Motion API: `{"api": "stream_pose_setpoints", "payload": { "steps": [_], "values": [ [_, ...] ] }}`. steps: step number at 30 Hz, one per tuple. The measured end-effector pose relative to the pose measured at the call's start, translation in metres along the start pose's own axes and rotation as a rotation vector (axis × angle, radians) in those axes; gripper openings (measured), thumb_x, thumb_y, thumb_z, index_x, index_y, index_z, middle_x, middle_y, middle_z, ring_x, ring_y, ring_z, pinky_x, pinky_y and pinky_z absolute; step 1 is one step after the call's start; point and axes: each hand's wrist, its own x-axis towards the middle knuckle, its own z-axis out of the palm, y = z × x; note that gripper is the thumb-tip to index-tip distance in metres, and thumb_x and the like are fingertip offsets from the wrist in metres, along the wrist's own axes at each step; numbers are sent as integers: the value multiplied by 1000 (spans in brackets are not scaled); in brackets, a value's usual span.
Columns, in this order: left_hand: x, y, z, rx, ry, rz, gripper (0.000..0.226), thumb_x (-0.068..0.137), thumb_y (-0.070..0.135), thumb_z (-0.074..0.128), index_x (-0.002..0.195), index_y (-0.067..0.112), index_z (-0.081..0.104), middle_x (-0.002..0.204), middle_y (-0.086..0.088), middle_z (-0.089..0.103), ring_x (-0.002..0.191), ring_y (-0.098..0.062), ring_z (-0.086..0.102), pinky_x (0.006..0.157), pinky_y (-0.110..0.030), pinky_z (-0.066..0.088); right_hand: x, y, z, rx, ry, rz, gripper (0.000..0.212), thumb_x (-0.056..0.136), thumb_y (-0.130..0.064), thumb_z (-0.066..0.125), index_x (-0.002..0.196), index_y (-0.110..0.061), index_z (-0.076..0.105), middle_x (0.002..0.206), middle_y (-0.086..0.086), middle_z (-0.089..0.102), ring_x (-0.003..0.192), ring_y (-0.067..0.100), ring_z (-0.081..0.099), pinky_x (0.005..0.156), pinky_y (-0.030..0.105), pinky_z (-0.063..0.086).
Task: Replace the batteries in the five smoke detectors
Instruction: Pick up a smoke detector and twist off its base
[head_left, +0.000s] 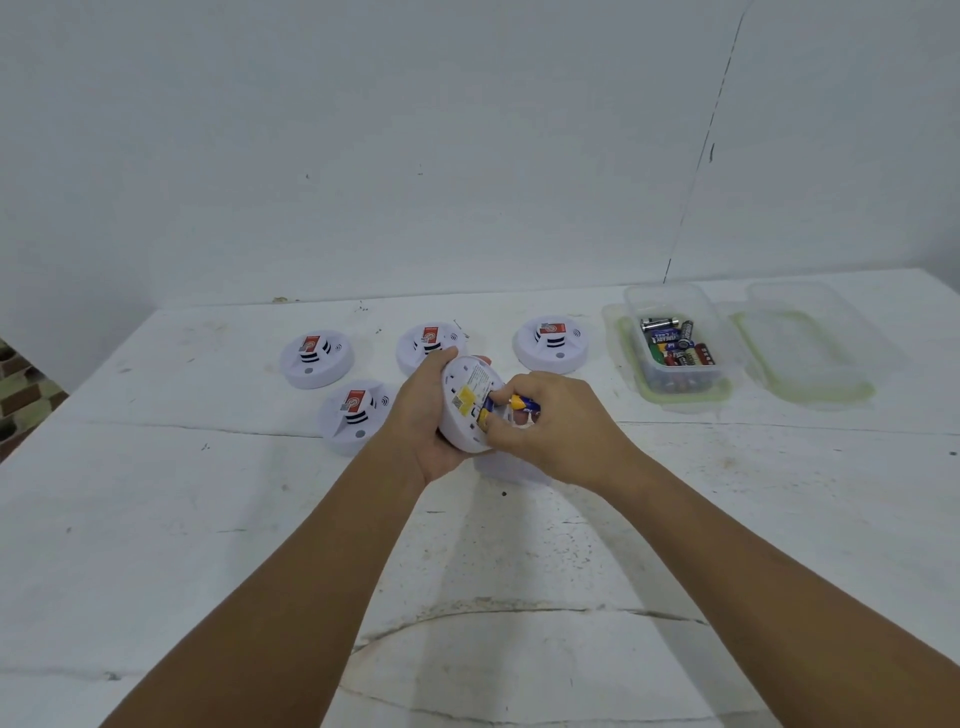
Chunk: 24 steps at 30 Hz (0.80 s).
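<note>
Nearest to me, both forearms reach out over the scuffed white table (208, 519). My left hand (423, 415) grips a white smoke detector (465, 400) from the left, fingers curled round its far rim and the palm under its near edge, so it is held up off the table and tilted with its back side facing me. A yellow label and printed text show on that back. My right hand (550, 426) is at the detector's right side, its fingertips pinching a blue and yellow battery (519, 402) right at the open slot in the back; I cannot tell whether the battery is seated or loose. Just below my hands a pale white shape lies on the table, mostly hidden, and I cannot tell what it is.

A little farther and to the left, a second detector (356, 418) sits face up on the table, just beside my left wrist. Beyond it, three more lie in a row, each with a red tag on top: the far left detector (317, 358), the middle detector (423, 345), partly hidden behind my left fingers, and the right detector (551, 344).

Farther right, a clear plastic box (675, 312) holds a pile of loose batteries (675, 345). It rests on a clear lid with a green seal. A second clear lid (810, 348) lies just right of it. Behind everything stands a plain white wall (415, 130).
</note>
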Motion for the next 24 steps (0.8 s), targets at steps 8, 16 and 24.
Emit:
{"api": "stream_pose_setpoints", "payload": {
  "steps": [8,16,24],
  "values": [
    [6,-7,6,-22,68,52,37,101,50,54,109,19,72,87,-12,73,74,-28,67,72,-43,58,-7,0,14,198,40,196,18,100,-40,65,100,-25,73,94,-13,72,85,3,62,65,14,44],
    [5,-9,15,71,73,102,35,102,49,52,102,22,74,93,-11,71,82,-29,63,81,-43,52,3,-2,2,484,-75,484,20,97,-31,72,109,-15,67,102,4,73,65,4,62,50,16,43],
    [5,-6,35,82,29,149,35,103,49,52,90,23,71,76,-5,75,75,-25,68,78,-36,54,4,13,-24,670,-33,575,17,101,-21,66,94,-12,78,81,3,69,53,13,25,54,29,24]
  ]
}}
